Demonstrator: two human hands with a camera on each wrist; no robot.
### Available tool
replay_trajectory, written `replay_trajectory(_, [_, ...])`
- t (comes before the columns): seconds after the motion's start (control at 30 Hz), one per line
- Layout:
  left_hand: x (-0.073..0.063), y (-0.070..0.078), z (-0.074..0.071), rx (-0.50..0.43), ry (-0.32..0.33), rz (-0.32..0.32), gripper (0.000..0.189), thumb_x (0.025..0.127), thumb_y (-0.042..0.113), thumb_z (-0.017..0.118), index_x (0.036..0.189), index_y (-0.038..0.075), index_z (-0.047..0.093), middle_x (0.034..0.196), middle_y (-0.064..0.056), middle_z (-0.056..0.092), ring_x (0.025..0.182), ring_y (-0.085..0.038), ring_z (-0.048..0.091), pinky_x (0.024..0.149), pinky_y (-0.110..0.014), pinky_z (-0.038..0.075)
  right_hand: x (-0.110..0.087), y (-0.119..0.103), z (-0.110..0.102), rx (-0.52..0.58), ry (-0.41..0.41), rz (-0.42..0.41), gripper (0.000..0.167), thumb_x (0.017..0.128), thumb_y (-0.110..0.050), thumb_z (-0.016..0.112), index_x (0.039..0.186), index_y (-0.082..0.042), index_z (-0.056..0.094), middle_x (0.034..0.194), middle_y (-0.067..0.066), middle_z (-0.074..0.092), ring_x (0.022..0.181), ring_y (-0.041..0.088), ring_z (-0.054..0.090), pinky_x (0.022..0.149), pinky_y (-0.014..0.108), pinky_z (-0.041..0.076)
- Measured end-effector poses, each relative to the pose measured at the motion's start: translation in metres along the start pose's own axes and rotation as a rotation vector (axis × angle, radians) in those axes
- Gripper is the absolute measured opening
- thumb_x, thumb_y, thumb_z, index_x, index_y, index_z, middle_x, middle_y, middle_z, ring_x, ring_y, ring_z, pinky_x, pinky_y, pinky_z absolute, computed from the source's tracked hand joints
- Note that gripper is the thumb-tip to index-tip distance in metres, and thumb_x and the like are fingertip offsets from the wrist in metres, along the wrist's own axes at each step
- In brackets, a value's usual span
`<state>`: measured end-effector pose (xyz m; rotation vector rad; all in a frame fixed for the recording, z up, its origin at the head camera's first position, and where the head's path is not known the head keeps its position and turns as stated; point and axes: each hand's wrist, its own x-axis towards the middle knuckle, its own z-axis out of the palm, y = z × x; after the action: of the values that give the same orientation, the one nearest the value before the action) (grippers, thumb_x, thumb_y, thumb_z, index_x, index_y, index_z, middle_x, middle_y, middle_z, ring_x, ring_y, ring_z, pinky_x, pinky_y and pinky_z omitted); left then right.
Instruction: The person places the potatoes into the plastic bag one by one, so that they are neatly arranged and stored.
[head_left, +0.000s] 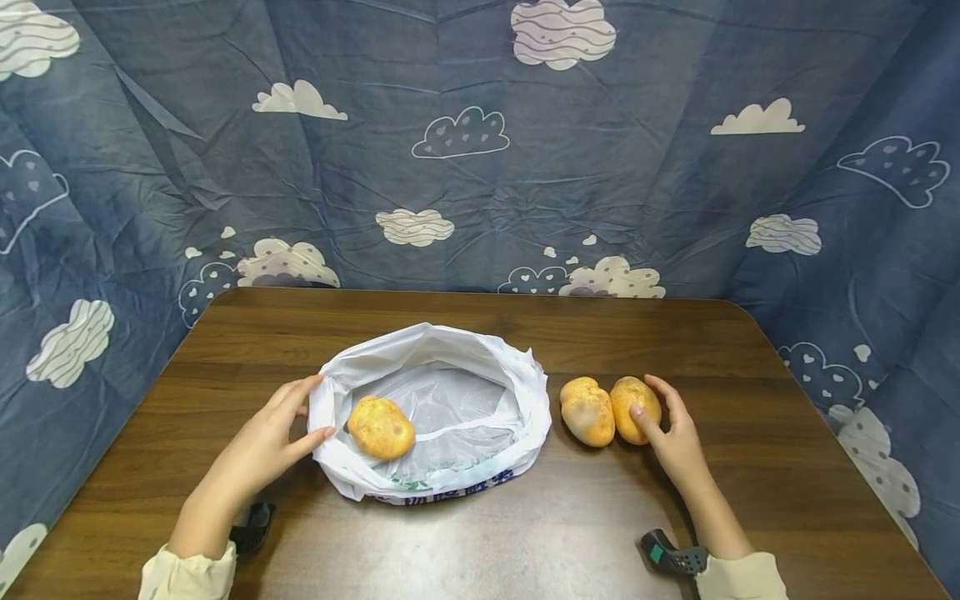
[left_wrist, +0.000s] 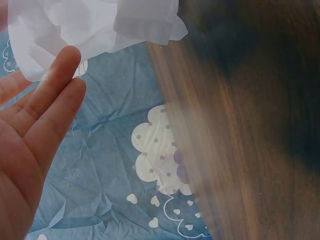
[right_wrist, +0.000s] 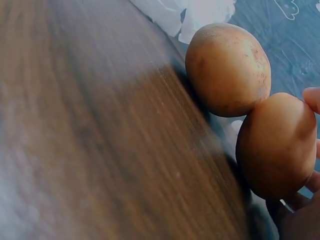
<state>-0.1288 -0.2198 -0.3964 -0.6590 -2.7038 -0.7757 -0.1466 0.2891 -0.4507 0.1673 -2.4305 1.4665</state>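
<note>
The right hand (head_left: pixel 678 442) has its thumb and fingers around the outer potato (head_left: pixel 624 408), pinching it, thumb on the near face and a finger reaching the far end! Tight against that potato, on the side away from the palm, sits a neighbouring potato (head_left: pixel 588 412). Across to the left hand (head_left: pixel 270 437): thumb and fingers spread apart, tips touching the edge of the white plastic bag (head_left: pixel 531 400), which gapes wide open. Just past that thumb's tip, inside the bag, lies a third potato (head_left: pixel 381 427). Under both hands runs the brown wood-grain table (head_left: pixel 480 550), and far beyond the fingertips hangs a blue cloud-print cloth (head_left: pixel 630 183).
</note>
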Motion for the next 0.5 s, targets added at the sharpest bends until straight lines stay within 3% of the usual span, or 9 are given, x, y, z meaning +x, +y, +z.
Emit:
replay_trajectory(0.13, [-0.0003, 0.0000, -0.0001, 0.003, 0.000, 0.004, 0.065, 0.076, 0.012, 0.072, 0.129, -0.004, 0.038, 0.117, -0.018, 0.046, 0.084, -0.022, 0.057, 0.069, -0.040, 0.047, 0.0006, 0.0120, -0.0001, -0.039, -0.031, 0.032, 0.052, 0.090, -0.016, 0.056, 0.135, -0.005, 0.033, 0.132, 0.014, 0.037, 0.115, 0.017, 0.034, 0.089, 0.017, 0.026])
replay_trajectory(0.37, [0.0001, -0.0008, -0.0002, -0.003, -0.001, 0.000, 0.065, 0.076, 0.011, 0.072, 0.129, -0.004, 0.038, 0.117, -0.019, 0.046, 0.085, -0.024, 0.058, 0.070, -0.041, 0.047, -0.0010, 0.0082, -0.0002, -0.035, -0.053, 0.053, 0.056, 0.088, -0.016, 0.057, 0.136, -0.005, 0.031, 0.132, 0.016, 0.036, 0.114, 0.024, 0.036, 0.086, 0.022, 0.030])
replay_trajectory(0.5, [0.0004, -0.0011, 0.0000, -0.004, -0.006, -0.005, 0.065, 0.076, 0.011, 0.072, 0.129, -0.004, 0.038, 0.118, -0.019, 0.046, 0.085, -0.024, 0.058, 0.069, -0.041, 0.047, -0.0014, 0.0099, -0.0001, -0.038, -0.043, 0.045, 0.055, 0.088, -0.015, 0.058, 0.135, -0.004, 0.032, 0.129, 0.016, 0.040, 0.110, 0.019, 0.039, 0.083, 0.016, 0.031])
